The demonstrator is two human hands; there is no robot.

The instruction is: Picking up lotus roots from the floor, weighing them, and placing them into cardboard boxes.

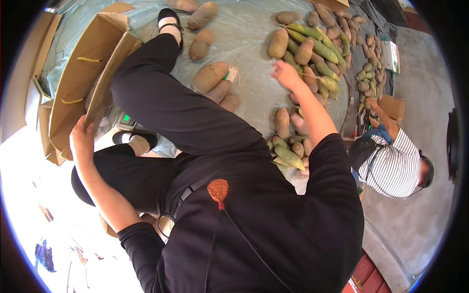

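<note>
A pale plastic sheet covered the ground, and it was crowded with produce: a heap of long green-and-tan roots at the far side, and fat brown tubers lying loose nearer the middle. The person in black crouched over it all. The right hand was out over the near edge of the root heap, fingers loosely curled and apart, hovering at the roots; whether it actually touched one could not be told. The left hand was off to the other side, fingers wrapped around the lower edge of a cardboard box tipped on its side by the knee. Just under that box a small scale with a green display peeked out. Well off to the right, a second person in a striped shirt bent over another run of roots.
</note>
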